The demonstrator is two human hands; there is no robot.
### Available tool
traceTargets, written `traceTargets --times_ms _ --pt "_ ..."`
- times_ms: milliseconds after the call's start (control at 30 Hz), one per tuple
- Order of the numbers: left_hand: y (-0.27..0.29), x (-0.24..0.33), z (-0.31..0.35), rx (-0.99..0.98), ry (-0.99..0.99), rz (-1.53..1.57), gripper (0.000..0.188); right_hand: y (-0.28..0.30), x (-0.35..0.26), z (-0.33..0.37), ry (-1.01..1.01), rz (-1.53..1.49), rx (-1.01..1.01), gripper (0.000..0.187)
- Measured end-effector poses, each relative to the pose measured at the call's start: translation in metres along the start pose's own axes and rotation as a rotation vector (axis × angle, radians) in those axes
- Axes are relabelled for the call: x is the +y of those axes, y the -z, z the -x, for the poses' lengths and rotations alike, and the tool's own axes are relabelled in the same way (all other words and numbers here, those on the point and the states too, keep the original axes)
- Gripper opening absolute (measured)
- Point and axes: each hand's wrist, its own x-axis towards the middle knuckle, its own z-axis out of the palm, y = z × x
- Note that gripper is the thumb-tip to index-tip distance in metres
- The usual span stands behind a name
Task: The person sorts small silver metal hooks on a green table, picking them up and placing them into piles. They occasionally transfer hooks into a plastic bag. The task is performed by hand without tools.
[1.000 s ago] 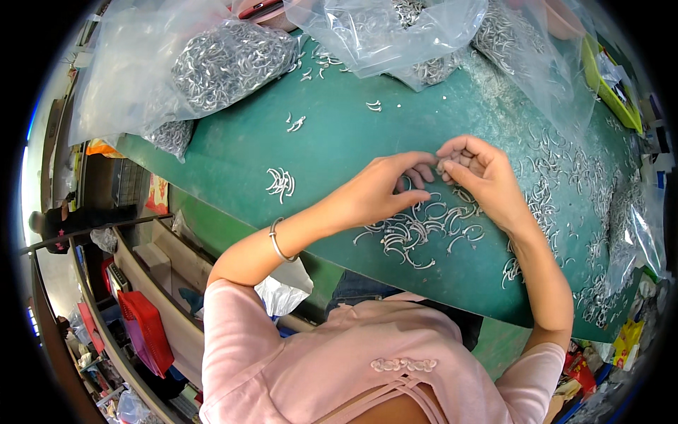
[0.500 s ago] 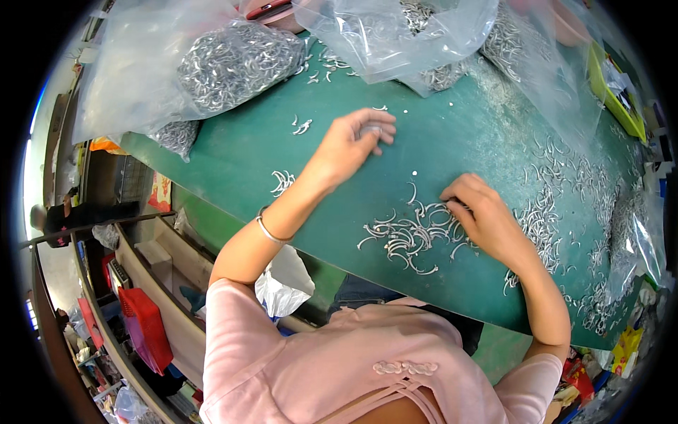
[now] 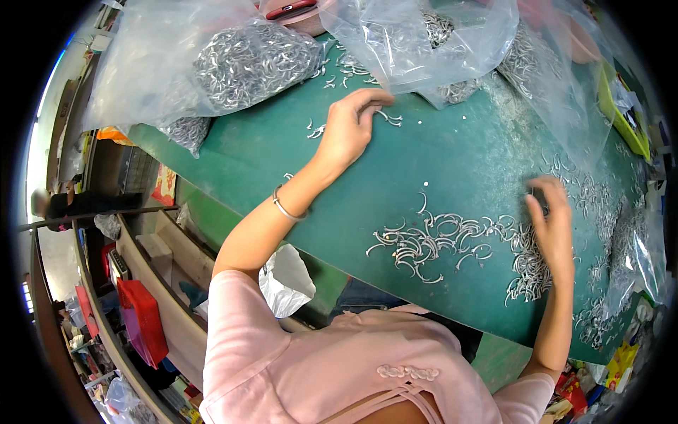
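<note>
Small curved silvery metal pieces (image 3: 417, 247) lie in a loose pile on the green table (image 3: 339, 212). My left hand (image 3: 348, 126) is at the far middle of the table, its fingers stretched to the right and parted from the thumb. Right beside its fingertips lie a few of the pieces (image 3: 390, 119). On the right, my right hand (image 3: 556, 225) is raised over a denser heap of the same pieces (image 3: 530, 272), thumb and fingers apart, its fingertips somewhat blurred. I see nothing held in either hand.
Clear plastic bags of metal pieces (image 3: 258, 63) stand along the far edge, with another bag (image 3: 625, 247) at right. A pink bowl (image 3: 307, 22) and a yellow-green tray (image 3: 625, 116) are behind. Red baskets (image 3: 145, 318) sit on left shelving; a person (image 3: 78, 205) is beyond.
My right hand has moved right, from the loose pile to the denser heap. My left hand has shifted slightly farther away, its fingers straighter; more pieces show beside them. The view has shifted slightly.
</note>
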Motion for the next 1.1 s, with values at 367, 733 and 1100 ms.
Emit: traceTargets --times_ms 367,733,1100 --pt "-0.044 0.014 0.031 -0.241 0.025 0.265 0.026 -0.022 -0.001 0.023 -0.095 0.187 -0.042 0.05" --pt "-0.025 0.018 0.019 -0.074 -0.249 -0.488 0.027 -0.016 -0.002 0.018 0.021 0.005 -0.071 0.044" --pt "-0.014 0.01 0.013 0.01 -0.298 -0.615 0.02 -0.007 -0.012 -0.003 0.05 -0.176 0.043 0.032"
